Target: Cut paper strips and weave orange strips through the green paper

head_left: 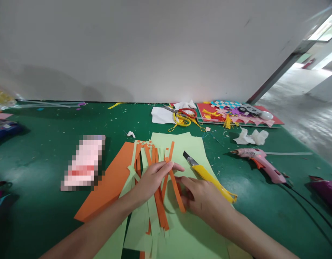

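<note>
My left hand [155, 176] lies over a bundle of paper strips, its thumb pressing an orange paper strip [178, 192] near the upper end. Curled fingers of my right hand [197, 194] meet the same strip from the right; their tips are partly hidden. Under both hands run light green strips [153, 212] and more orange strips [161, 212]. At the top, some strips join a small orange-and-green woven checkered piece [146, 144]. Light green sheets [182, 144] lie beneath, with an orange sheet [109, 183] to the left. A yellow utility knife [209, 178] rests beside my right hand, blade showing.
A pink glue gun [263, 162] with a cord lies at right, near crumpled tissue [251, 136]. Scissors [187, 113] and a red board [274, 115] bearing craft pieces sit by the wall [155, 50]. A blurred pink rectangular object [85, 162] is left on the green table [47, 151].
</note>
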Available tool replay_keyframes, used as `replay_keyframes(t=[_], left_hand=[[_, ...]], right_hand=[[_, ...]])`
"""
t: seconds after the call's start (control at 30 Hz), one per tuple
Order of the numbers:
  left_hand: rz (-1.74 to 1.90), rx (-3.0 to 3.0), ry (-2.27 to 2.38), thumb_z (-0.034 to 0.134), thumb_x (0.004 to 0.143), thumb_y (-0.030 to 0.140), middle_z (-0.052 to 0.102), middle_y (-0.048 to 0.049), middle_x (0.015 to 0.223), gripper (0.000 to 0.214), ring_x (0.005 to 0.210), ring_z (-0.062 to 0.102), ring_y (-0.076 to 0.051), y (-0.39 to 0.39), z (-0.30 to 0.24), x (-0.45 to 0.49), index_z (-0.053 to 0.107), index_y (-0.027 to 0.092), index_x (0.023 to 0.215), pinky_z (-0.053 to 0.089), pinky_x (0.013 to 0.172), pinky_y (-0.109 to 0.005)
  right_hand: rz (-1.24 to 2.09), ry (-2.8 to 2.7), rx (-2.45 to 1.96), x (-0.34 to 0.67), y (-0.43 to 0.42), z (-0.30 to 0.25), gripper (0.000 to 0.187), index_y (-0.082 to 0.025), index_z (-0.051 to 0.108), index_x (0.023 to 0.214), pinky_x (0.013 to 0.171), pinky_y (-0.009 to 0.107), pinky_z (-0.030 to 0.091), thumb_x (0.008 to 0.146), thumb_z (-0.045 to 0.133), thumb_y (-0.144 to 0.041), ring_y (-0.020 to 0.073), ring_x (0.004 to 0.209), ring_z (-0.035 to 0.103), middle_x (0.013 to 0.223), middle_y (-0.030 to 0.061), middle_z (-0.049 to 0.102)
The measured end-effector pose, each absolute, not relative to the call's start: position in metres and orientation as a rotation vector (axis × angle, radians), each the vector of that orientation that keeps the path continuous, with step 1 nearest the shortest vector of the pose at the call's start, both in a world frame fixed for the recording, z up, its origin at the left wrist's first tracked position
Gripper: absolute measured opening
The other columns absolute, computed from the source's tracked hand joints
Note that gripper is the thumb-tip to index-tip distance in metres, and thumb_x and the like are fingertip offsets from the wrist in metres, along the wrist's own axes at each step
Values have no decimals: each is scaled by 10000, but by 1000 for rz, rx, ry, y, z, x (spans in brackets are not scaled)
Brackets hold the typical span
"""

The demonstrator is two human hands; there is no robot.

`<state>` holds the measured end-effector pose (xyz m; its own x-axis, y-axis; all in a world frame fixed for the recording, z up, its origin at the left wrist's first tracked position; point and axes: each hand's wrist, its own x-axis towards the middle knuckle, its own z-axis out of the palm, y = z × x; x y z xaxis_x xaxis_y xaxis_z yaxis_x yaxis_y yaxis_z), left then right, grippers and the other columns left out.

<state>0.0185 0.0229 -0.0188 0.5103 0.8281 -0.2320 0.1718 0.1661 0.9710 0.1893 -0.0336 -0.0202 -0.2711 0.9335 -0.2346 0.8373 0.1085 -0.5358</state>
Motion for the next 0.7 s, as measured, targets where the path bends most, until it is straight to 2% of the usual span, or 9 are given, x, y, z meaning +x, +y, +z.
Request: replay_keyframes(t=[0.27, 0.5, 0.7], left_hand=[[571, 1397, 962, 383, 939, 448, 669, -21, 1157, 403, 1111, 564, -211, 24, -17, 18, 695, 230, 1071, 354, 988, -295], [544, 1430, 963, 404, 936, 444, 667, -4, 1156, 373, 1118, 561, -190, 22, -15, 18, 699, 249, 1053, 348, 990, -272], [561, 1406, 920, 393, 943, 426, 657, -10, 1171, 376, 1145, 542, -198, 22, -18, 19, 688, 236, 1078, 337, 1015, -287]], right_hand=[[903, -2126, -1788, 191, -32, -28, 106, -188, 577, 804, 508, 225, 289, 729, 549, -119, 128, 546, 512, 666, 8, 644], [984, -2046, -1714, 191, -34, -28, 144, -194, 561, 723, 529, 219, 313, 704, 504, -63, 115, 561, 524, 668, -15, 650], [1014, -1906, -1654, 193, -29, -26, 113, -191, 570, 712, 524, 214, 325, 732, 531, -87, 100, 526, 473, 595, -33, 585]])
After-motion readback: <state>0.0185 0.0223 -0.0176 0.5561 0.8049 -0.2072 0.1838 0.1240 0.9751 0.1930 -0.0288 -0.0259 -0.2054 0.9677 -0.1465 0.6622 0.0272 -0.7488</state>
